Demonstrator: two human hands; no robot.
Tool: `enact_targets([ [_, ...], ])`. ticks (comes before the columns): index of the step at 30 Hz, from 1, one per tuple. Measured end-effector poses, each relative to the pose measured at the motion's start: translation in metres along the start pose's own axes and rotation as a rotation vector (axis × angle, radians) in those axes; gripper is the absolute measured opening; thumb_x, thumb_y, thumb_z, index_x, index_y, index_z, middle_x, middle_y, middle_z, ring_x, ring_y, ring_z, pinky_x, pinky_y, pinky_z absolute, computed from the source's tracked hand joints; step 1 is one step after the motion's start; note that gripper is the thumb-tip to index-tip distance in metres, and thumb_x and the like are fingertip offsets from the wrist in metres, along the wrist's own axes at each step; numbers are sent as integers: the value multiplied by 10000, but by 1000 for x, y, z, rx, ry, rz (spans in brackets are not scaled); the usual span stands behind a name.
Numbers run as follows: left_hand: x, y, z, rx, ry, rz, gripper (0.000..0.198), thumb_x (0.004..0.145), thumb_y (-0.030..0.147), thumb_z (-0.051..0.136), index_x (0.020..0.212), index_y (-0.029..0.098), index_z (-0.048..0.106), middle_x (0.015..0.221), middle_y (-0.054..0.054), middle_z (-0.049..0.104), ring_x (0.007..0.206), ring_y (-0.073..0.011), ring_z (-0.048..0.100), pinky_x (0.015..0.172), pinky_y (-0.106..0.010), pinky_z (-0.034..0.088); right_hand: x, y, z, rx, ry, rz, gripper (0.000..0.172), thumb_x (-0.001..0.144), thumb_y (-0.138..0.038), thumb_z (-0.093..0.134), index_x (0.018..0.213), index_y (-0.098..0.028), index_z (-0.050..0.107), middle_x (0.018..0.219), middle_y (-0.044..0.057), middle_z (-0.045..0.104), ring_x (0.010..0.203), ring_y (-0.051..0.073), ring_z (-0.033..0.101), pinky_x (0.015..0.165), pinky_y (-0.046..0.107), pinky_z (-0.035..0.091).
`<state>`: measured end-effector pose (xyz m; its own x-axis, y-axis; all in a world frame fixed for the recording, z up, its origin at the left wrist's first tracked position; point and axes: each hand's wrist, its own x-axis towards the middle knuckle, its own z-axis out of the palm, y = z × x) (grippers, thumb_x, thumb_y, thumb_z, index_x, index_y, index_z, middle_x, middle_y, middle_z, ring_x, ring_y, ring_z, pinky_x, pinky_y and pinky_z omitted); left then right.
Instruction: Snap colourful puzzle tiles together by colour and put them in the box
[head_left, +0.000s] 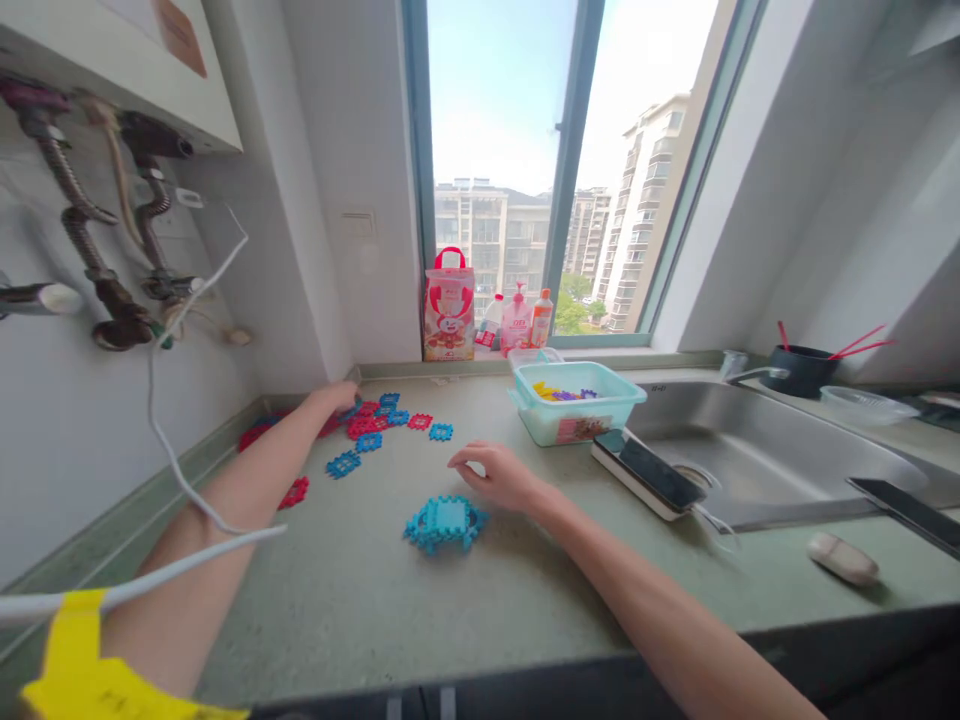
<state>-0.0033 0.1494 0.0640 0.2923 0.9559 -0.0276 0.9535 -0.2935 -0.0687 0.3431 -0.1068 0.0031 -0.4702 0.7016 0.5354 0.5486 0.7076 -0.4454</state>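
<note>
My left hand (341, 397) reaches to the back of the counter. Its fingertips are down among loose blue and red toothed plastic building pieces, and whether they grip one I cannot tell. Around it lie red pieces (367, 421) and several blue pieces (369, 442), flat and square with notched edges. My right hand (489, 470) hovers low over the counter, fingers bent and thumb apart, with nothing visible in them. Just in front of it sits a light-blue built shape (445, 522), made of the same kind of interlocking pieces.
A light-blue plastic tub (577, 410) with yellow and purple pieces stands behind my right hand. Against it leans a phone on a white block (646, 474), beside the steel sink (757, 440). A white cable (172, 440) hangs across the left. Bottles (517, 322) line the windowsill.
</note>
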Motion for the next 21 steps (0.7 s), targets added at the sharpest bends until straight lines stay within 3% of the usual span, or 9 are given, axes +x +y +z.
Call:
enact_targets([
  [8, 8, -20, -1, 46, -58, -17, 339, 675, 260, 741, 998, 174, 792, 1067, -150, 803, 972, -293, 747, 832, -324, 561, 1, -5, 4, 38, 108, -22, 231, 918, -124, 625, 1017, -242, 798, 980, 51, 806, 905, 199, 749, 874, 317, 574],
  [14, 5, -24, 1, -2, -118, -7, 370, 689, 297, 742, 1042, 198, 793, 927, -84, 807, 787, -229, 735, 753, -284, 554, 0, 5, 4, 91, 119, 33, 245, 939, -131, 577, 1011, -231, 789, 1001, 54, 811, 930, 196, 750, 876, 313, 572],
  [21, -14, -22, 5, -29, 8, 38, 243, 772, 249, 715, 994, 178, 784, 1075, -135, 790, 1046, -278, 715, 945, -338, 524, 0, 3, 4, 118, 140, 48, 238, 931, -132, 577, 998, -219, 788, 990, 54, 812, 918, 208, 751, 855, 324, 567],
])
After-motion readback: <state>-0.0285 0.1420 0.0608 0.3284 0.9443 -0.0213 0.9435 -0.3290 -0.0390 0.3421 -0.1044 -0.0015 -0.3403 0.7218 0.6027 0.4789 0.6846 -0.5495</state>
